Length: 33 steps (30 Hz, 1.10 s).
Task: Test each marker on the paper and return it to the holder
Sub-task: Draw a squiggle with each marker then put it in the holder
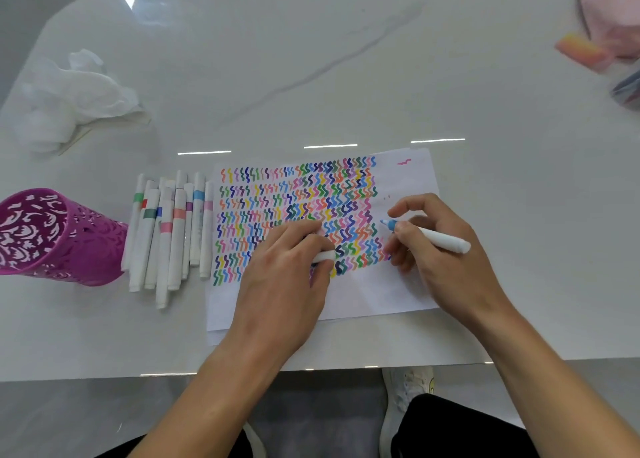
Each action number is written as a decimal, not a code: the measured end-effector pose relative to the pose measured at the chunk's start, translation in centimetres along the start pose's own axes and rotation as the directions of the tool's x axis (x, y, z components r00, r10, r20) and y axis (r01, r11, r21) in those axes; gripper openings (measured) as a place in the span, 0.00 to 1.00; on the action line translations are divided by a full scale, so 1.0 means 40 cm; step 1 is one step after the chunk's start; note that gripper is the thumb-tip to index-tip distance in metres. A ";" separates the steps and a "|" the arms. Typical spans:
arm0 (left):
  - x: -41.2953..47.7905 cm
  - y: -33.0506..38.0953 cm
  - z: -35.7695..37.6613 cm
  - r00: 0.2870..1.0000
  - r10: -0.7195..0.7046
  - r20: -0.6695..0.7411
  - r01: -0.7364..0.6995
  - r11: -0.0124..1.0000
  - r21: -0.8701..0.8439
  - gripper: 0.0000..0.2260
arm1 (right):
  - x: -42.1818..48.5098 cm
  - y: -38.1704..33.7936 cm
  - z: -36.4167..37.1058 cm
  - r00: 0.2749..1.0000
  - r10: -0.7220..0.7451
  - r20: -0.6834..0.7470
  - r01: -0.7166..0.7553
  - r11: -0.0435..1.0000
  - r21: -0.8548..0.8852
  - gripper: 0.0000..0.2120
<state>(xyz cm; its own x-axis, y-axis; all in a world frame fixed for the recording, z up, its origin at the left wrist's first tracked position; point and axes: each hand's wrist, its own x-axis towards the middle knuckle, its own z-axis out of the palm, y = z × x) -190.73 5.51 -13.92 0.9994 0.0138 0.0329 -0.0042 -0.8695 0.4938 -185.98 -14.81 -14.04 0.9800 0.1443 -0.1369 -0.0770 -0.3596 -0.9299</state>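
White marble-look tabletop [311, 59] carried a white paper sheet [408, 177] filled with rows of multicoloured squiggles. Right hand [440, 249] gripped a white marker with a light-blue tip [440, 241], pinched near the tip end. The barrel ran back over the hand and the tip pointed left over the sheet's blank right strip; contact with the paper unclear. Left hand [287, 267] rested on the squiggles, fingers curled round a white marker cap [323, 256]. Pile of capped white markers [162, 236] lay just left of the sheet, well apart from both hands. Purple perforated plastic holder [69, 243] sat beside the pile. Crumpled white tissue [76, 101] lay far left.
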 end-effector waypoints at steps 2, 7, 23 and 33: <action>0.000 0.003 -0.004 1.000 -0.007 -0.029 0.007 1.000 -0.009 0.08 | 0.001 0.001 0.001 1.000 -0.011 -0.029 0.010 1.000 -0.009 0.06; -0.008 -0.004 -0.025 0.995 -0.045 -0.087 0.046 0.999 0.010 0.06 | -0.007 -0.015 0.014 0.995 -0.067 -0.070 0.064 0.997 -0.044 0.05; -0.027 -0.051 -0.050 0.992 -0.089 -0.087 0.090 0.996 0.002 0.06 | 0.001 -0.010 0.065 0.968 -0.208 -0.137 0.158 0.939 -0.306 0.06; -0.046 -0.058 -0.079 0.981 -0.139 -0.138 0.137 0.990 -0.024 0.09 | -0.053 -0.052 0.177 0.962 -0.271 0.015 0.271 0.958 -0.094 0.05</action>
<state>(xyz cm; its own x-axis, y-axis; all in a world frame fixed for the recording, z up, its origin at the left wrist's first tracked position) -192.68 9.05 -12.40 0.9757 0.2026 0.0839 0.1317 -0.8473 0.5146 -189.22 -7.85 -14.22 0.9614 0.2498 0.1154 0.2093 -0.3915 -0.8960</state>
